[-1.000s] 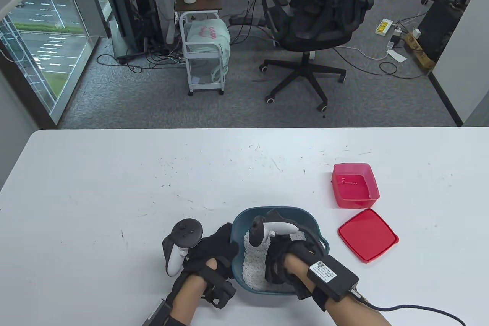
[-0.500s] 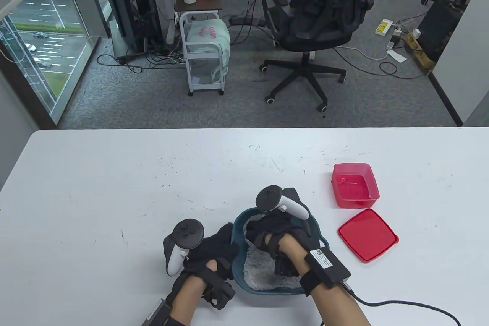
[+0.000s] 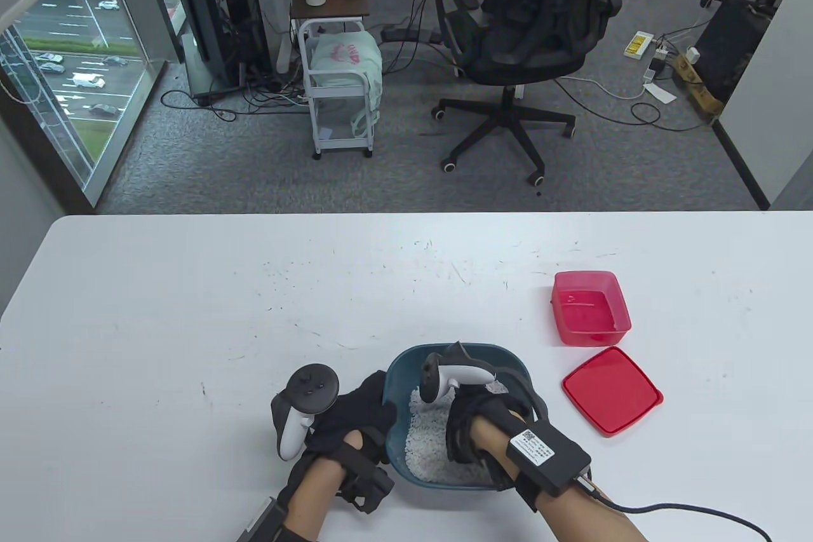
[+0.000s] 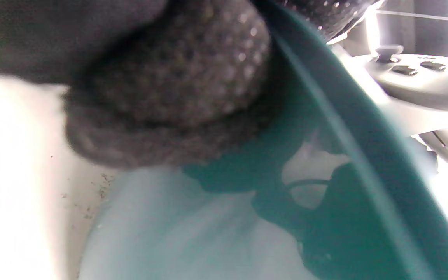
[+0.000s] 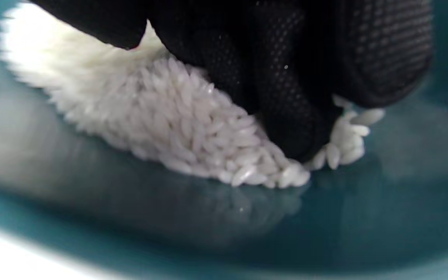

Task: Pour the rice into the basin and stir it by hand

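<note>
A teal basin [image 3: 400, 370] sits at the table's near edge with white rice [image 3: 425, 447] piled in its left half. My left hand [image 3: 356, 418] grips the basin's left rim; in the left wrist view a gloved finger [image 4: 169, 85] lies against the teal wall [image 4: 344, 163]. My right hand [image 3: 473, 424] is inside the basin on the right, its tracker [image 3: 454, 377] standing up. In the right wrist view its fingers [image 5: 286, 97] dig down into the rice [image 5: 177, 116] on the basin floor [image 5: 208, 233].
An empty red plastic box [image 3: 591, 307] stands to the right of the basin, its red lid [image 3: 611, 391] lying flat just in front of it. The white table [image 3: 190, 313] stretches to the left and back. An office chair and a cart stand on the floor beyond.
My right hand swept from the near side of the basin to its far rim and back again, pushing the rice about. The left hand stayed on the rim.
</note>
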